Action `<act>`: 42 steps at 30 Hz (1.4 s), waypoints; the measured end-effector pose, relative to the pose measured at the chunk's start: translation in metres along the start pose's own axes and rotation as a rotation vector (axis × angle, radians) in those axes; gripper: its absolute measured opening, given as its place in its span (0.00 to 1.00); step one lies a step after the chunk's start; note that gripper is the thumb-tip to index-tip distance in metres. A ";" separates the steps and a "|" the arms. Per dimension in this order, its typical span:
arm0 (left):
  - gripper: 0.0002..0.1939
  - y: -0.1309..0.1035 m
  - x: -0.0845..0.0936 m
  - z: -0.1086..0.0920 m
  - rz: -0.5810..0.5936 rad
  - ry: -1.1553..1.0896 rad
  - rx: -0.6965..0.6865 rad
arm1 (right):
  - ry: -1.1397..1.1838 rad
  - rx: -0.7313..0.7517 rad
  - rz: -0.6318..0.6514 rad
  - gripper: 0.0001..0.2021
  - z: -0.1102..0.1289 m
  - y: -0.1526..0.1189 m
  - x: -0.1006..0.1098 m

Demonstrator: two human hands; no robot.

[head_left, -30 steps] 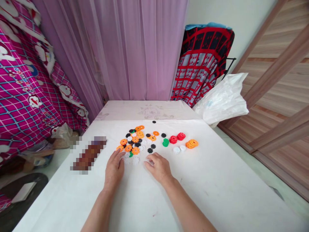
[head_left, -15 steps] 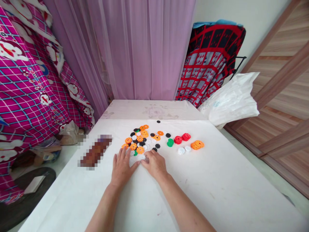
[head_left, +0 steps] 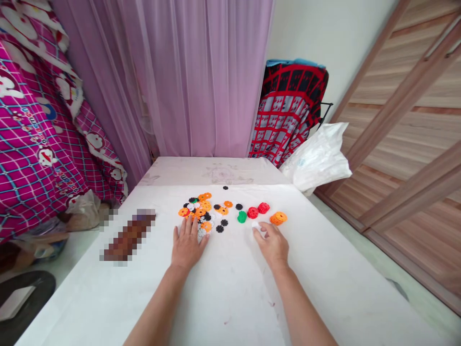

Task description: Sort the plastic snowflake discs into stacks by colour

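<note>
My left hand [head_left: 188, 246] lies flat with spread fingers at the near edge of a mixed pile of notched plastic discs. In that pile I see orange discs [head_left: 206, 205], black discs [head_left: 207, 216] and white discs [head_left: 200, 232]. To the right, my right hand [head_left: 272, 244] is curled with thumb and index finger closed at a white notched disc [head_left: 255, 224]. The small white stacks there are mostly hidden by the fingers. Close by are a green stack [head_left: 241, 217], red stacks [head_left: 252, 213] and an orange stack [head_left: 278, 218].
Loose black discs [head_left: 220, 229] lie between the pile and the stacks. A blurred-out brown item [head_left: 129, 235] is on the left of the white-covered table [head_left: 223, 293]. A white plastic bag [head_left: 317, 156] hangs at the far right edge, before a cloth-covered chair [head_left: 284, 110].
My right hand has moved from the pile rightward to the white stacks. My left hand stays at the pile's near edge. The camera view has shifted slightly.
</note>
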State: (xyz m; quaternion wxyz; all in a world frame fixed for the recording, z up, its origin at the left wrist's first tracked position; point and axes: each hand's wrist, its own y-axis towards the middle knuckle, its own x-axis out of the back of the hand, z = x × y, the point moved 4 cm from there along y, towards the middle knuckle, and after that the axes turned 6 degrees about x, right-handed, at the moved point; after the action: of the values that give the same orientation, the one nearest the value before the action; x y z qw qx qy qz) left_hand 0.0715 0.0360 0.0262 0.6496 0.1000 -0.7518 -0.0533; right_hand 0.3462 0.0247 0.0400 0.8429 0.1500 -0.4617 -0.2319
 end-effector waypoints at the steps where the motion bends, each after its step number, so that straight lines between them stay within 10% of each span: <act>1: 0.35 -0.003 0.000 0.002 -0.031 -0.024 -0.017 | -0.033 -0.037 -0.013 0.15 -0.011 0.007 0.008; 19: 0.27 -0.016 -0.003 0.049 -0.231 -0.422 0.105 | -0.157 -0.047 0.059 0.12 -0.035 0.024 0.019; 33: 0.20 -0.017 0.008 0.045 -0.077 -0.262 0.036 | 0.029 0.679 0.414 0.16 0.135 -0.015 -0.063; 42: 0.19 -0.021 0.009 0.033 -0.014 -0.230 -0.042 | -0.151 0.511 0.360 0.15 0.103 -0.012 -0.068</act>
State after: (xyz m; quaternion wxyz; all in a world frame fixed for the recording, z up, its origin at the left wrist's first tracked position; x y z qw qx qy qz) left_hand 0.0394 0.0123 0.0258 0.5607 0.0849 -0.8193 -0.0848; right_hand 0.2241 0.0462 0.0406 0.7687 0.2551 -0.5855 0.0341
